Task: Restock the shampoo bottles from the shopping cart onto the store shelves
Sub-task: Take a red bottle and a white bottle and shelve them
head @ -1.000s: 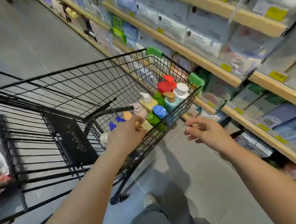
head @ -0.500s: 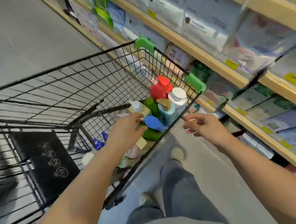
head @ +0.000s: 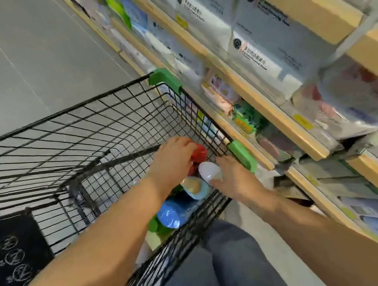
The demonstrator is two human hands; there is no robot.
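Observation:
A black wire shopping cart [head: 97,101] stands against the shelves, with several shampoo bottles bunched in its near right corner. My left hand [head: 174,163] reaches down into that corner and its fingers curl over a red bottle [head: 199,152]. Beside it, my right hand [head: 234,179] grips a bottle with a white cap [head: 208,170], thumb under the cap. Below them stand a teal bottle with a tan cap [head: 194,187], a blue-capped bottle [head: 170,214] and a green bottle [head: 154,225]. Lower bottles are hidden under my left forearm.
Wooden store shelves [head: 259,107] packed with white and pastel packs run along the right, touching the cart's green corner guards [head: 243,156]. A black seat flap [head: 15,253] lies in the cart's near left. Grey floor stretches to the left. My jeans leg [head: 224,262] is beside the cart.
I have leaned in closer over the cart. My left hand moved forward onto the red bottle. My right hand came from outside the cart over its rim and took the white-capped bottle.

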